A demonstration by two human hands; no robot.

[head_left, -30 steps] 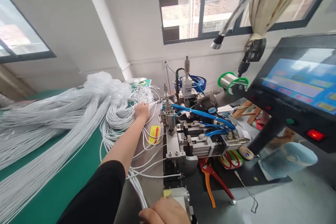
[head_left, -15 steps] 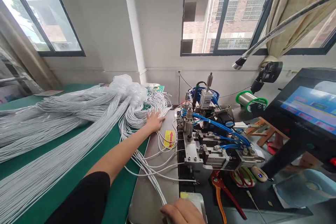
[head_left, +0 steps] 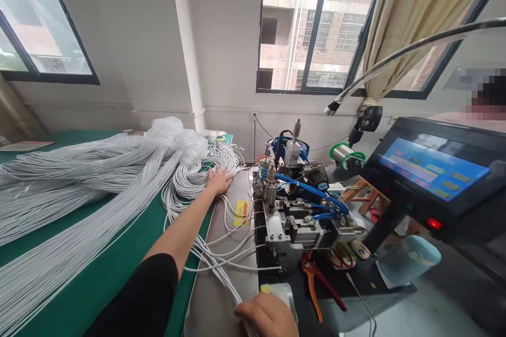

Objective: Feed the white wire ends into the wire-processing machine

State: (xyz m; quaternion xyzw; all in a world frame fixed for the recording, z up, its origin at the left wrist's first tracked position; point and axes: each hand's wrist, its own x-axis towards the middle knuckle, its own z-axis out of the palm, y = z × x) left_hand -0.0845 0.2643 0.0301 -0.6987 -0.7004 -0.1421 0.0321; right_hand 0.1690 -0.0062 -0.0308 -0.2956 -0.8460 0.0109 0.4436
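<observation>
My left hand (head_left: pixel 219 181) reaches forward and lies on the near edge of a coiled heap of white cables (head_left: pixel 226 154), its fingers spread. Close to me, my right hand (head_left: pixel 271 316) is curled around a small bundle of white cables (head_left: pixel 227 281) over the metal plate (head_left: pixel 211 305). Single white cables run from the heap across the plate to the machine (head_left: pixel 272 221), where their ends line up along its left side. A yellow label with a red arrow (head_left: pixel 242 212) sits on the plate.
Long bundles of white cables (head_left: pixel 98 221), partly wrapped in plastic, cover the green table (head_left: pixel 138 253). Right of the machine are orange-handled cutters (head_left: pixel 314 287), a solder wire spool (head_left: pixel 347 156), a blue plastic container (head_left: pixel 411 260) and a screen (head_left: pixel 432 168). A person (head_left: pixel 488 100) is at the far right.
The view has turned to the right, bringing the whole screen and a person into sight. Both hands keep nearly the same places on the cables.
</observation>
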